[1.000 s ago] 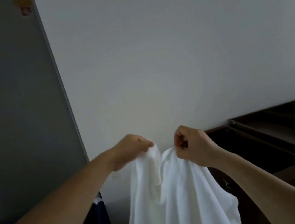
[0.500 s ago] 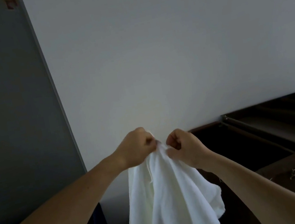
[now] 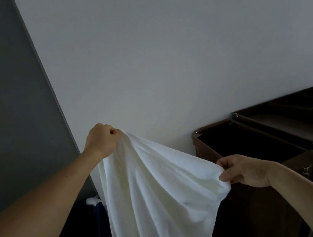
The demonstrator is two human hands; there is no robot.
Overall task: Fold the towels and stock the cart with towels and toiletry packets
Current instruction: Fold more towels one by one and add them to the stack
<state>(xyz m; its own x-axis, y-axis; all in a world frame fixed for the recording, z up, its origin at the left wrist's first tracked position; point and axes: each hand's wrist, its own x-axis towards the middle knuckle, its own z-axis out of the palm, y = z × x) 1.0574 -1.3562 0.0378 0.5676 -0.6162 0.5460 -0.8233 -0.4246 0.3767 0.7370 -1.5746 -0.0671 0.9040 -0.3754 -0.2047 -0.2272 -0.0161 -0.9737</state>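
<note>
In the head view, the towel (image 3: 154, 192) is held up in the air, just left of the cart (image 3: 254, 110), so that its top edge can be drawn taut, judged the start of a fold. One end is clenched in the left hand (image 3: 103, 140), fisted and raised at the far left. The edge is pinched between thumb and fingers of the right hand (image 3: 244, 169), lower and nearer, forearm extended. The rest hangs loose.

A white wall (image 3: 169, 43) adjoins a grey panel (image 3: 0, 93).
</note>
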